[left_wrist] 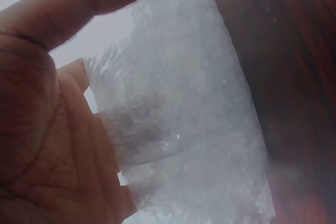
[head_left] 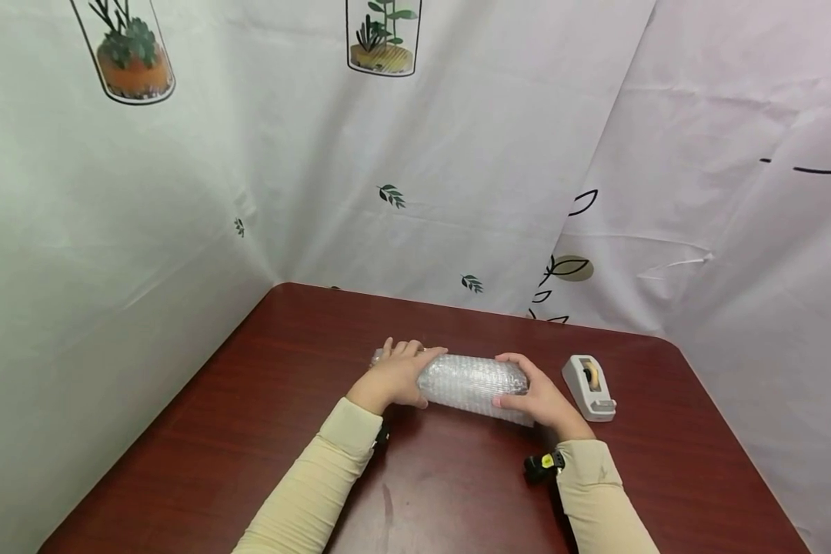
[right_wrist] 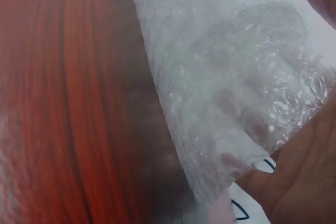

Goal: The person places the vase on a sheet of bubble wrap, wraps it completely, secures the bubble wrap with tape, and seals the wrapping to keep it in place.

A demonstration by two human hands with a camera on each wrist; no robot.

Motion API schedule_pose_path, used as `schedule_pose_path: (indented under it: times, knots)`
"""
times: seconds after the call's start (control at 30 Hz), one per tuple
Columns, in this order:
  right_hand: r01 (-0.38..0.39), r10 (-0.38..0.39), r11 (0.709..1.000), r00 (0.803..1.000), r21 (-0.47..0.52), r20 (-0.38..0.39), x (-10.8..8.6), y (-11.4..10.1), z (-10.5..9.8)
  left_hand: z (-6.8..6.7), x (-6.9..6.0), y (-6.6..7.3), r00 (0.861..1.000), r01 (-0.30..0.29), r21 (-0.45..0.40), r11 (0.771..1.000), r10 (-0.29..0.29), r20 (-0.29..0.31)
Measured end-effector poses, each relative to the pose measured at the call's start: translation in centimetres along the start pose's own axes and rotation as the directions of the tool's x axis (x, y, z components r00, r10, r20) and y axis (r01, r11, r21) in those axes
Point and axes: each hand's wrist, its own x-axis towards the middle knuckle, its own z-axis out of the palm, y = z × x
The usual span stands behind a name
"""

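Note:
A roll-shaped bundle of clear bubble wrap (head_left: 472,382) lies crosswise between both hands over the table. My left hand (head_left: 398,375) holds its left end, thumb on the near side and fingers behind; in the left wrist view the fingers (left_wrist: 100,145) pass behind the wrap (left_wrist: 194,103). My right hand (head_left: 542,396) grips the right end, thumb in front and fingers over the top. In the right wrist view that hand (right_wrist: 299,171) curves round the crumpled end of the wrap (right_wrist: 210,66). What the wrap encloses cannot be made out.
A white tape dispenser (head_left: 589,387) with a yellowish roll stands on the dark red table (head_left: 249,431), right of my right hand. White printed cloth (head_left: 318,154) hangs behind the table and along its sides. Each wrist wears a dark strapped device.

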Motion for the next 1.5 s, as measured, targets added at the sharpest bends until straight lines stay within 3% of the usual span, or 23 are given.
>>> schedule_pose_path:
  times: [0.27,0.5,0.6,0.7,0.77,0.87,0.97,1.07,1.13,1.2,1.3,1.4,1.5]
  knots:
    - [-0.074,0.074,0.997,0.997,-0.028,0.001,0.0,-0.8,-0.2,-0.3,-0.1,-0.1,1.0,0.001,0.017,1.0,-0.001,-0.013]
    - [-0.196,0.194,0.975,0.98,0.105,0.03,0.0,-1.2,-0.3,0.2,0.2,-0.3,0.999,-0.027,0.058,0.998,0.028,-0.031]
    - [-0.222,0.218,0.97,0.975,0.101,0.049,0.0,-1.4,-0.4,0.3,0.2,-0.5,0.999,-0.033,0.055,0.998,0.035,-0.037]
    - [-0.166,0.166,0.986,0.986,-0.017,0.018,0.0,-1.9,-0.5,0.3,0.3,-0.6,0.999,-0.028,0.044,0.999,0.03,-0.041]
    - [-0.086,0.085,0.989,0.996,-0.121,-0.015,0.0,-2.4,-0.5,0.2,0.3,-0.7,0.999,-0.025,0.035,0.999,0.026,-0.039]
    - [0.05,-0.064,0.963,0.997,-0.265,-0.044,0.0,-3.0,-0.4,0.2,0.4,-0.7,0.999,-0.028,0.017,0.999,0.029,-0.017]
    - [0.19,-0.218,0.892,0.976,-0.41,-0.021,0.0,-3.6,-0.1,0.2,0.4,-0.7,0.999,-0.035,-0.02,0.999,0.036,0.013]
    - [0.305,-0.337,0.81,0.941,-0.501,0.027,0.1,-4.0,0.3,0.1,0.3,-0.7,0.999,-0.038,-0.043,0.998,0.039,0.029]
    - [0.368,-0.396,0.764,0.916,-0.53,0.064,0.2,-4.3,0.6,-0.1,0.3,-0.8,0.999,-0.035,-0.061,0.998,0.037,0.036]
    - [0.4,-0.421,0.738,0.902,-0.544,0.093,0.3,-4.6,0.8,-0.3,0.2,-0.8,0.999,-0.026,-0.08,0.996,0.03,0.046]
    - [0.399,-0.4,0.737,0.908,-0.546,0.123,0.2,-4.8,0.9,-0.7,-0.1,-0.7,0.997,-0.002,-0.122,0.992,0.011,0.075]
    - [0.366,-0.346,0.771,0.928,-0.521,0.139,0.0,-4.9,0.9,-0.9,-0.3,-0.6,0.994,0.028,-0.15,0.988,-0.011,0.113]
    - [0.357,-0.329,0.793,0.933,-0.494,0.146,-0.1,-4.7,1.0,-1.0,-0.4,-0.6,0.991,0.038,-0.164,0.986,-0.016,0.134]
